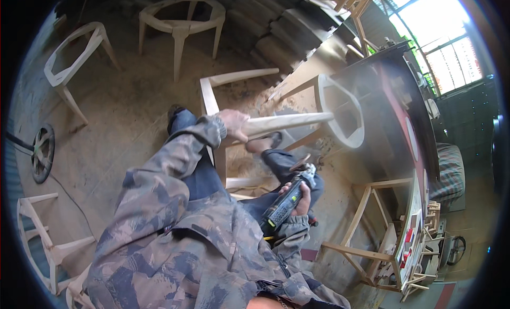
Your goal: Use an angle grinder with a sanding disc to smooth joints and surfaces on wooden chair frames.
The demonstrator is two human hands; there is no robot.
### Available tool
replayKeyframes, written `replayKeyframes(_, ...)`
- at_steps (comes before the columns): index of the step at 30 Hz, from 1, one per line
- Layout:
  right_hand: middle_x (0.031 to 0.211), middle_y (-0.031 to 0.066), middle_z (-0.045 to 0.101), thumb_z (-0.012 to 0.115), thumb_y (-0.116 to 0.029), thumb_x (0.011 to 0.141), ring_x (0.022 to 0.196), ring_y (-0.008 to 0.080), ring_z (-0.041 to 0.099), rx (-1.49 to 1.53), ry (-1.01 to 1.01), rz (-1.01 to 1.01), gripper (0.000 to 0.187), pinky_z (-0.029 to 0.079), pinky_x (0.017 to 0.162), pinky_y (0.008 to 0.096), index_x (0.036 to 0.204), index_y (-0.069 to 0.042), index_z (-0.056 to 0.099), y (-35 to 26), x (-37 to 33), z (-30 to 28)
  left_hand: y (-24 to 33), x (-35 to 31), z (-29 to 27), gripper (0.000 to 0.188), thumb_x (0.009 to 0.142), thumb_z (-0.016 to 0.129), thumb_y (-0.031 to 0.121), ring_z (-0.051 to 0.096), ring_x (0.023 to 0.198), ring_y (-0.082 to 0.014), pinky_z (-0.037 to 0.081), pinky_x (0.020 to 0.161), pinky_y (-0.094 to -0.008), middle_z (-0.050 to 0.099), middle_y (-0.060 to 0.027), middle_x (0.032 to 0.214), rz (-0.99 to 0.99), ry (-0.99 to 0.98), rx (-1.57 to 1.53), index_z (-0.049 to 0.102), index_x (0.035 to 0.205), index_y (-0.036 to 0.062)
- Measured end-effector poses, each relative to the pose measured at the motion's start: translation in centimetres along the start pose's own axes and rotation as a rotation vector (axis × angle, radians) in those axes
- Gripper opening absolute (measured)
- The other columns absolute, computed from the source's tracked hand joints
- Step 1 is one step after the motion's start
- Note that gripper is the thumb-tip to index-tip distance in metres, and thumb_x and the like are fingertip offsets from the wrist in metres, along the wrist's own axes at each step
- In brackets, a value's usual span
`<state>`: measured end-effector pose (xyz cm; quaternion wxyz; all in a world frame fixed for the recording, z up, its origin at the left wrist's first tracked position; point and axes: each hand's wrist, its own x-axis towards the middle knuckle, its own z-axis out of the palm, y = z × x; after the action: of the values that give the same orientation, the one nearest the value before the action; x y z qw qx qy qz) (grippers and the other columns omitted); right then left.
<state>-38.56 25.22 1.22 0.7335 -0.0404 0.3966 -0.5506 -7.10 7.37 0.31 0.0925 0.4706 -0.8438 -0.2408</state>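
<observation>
My left hand [234,124] is wrapped round a pale wooden stool frame [289,121], at the base of one of its tapered legs. The frame lies tipped over in front of my lap, its legs pointing right. In my right hand [303,199] is a dark angle grinder [283,205], gripped by its body near my right knee. Its disc [300,164] faces up and away, apart from the frame. Whether the disc is spinning I cannot tell.
Similar wooden frames stand at the far left [180,24], left [79,59] and near left [45,245]. Another frame [345,136] stands beyond my right leg. A wooden bench [366,253] is at the right. A wheel [43,154] and cable lie left. Dust hangs at the right.
</observation>
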Motion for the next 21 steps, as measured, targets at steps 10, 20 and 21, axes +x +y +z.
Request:
replayKeyframes(10,0.086,0.0143,0.064,0.062,-0.034,0.085,0.074,0.0288,0.065,-0.17,-0.029,0.449,0.035,0.057,0.069,0.0419,0.097,-0.002,0.058,-0.4,10.1,1.7,5.9,-3.4,-0.2,0.07,0.075,0.065,0.062,0.061,0.097,-0.0314,0.048,0.086,-0.0399,0.061,-0.0149,0.102,0.072,0.302,-0.186,0.061,0.111,0.0027)
replayKeyframes(20,0.081,0.0138,0.059,0.058,-0.037,0.087,0.078,0.0253,0.059,-0.14,-0.367,0.162,0.038,0.052,0.077,0.035,0.092,0.001,0.054,1.2,23.7,9.4,-0.3,-1.0,-0.8,0.043,0.083,0.066,0.025,0.057,0.108,-0.0328,0.045,0.095,-0.039,0.06,-0.0182,0.109,-0.228,0.521,-0.397,0.057,0.118,0.0004)
replayKeyframes(21,0.081,0.0137,0.058,0.059,-0.037,0.087,0.078,0.025,0.058,-0.118,-0.351,0.146,0.038,0.051,0.077,0.0343,0.092,0.001,0.054,1.2,25.6,10.7,-1.1,-0.5,-0.6,0.05,0.082,0.067,0.025,0.055,0.111,-0.0336,0.044,0.098,-0.0388,0.059,-0.0185,0.113,-0.263,0.588,-0.356,0.053,0.123,-0.0006)
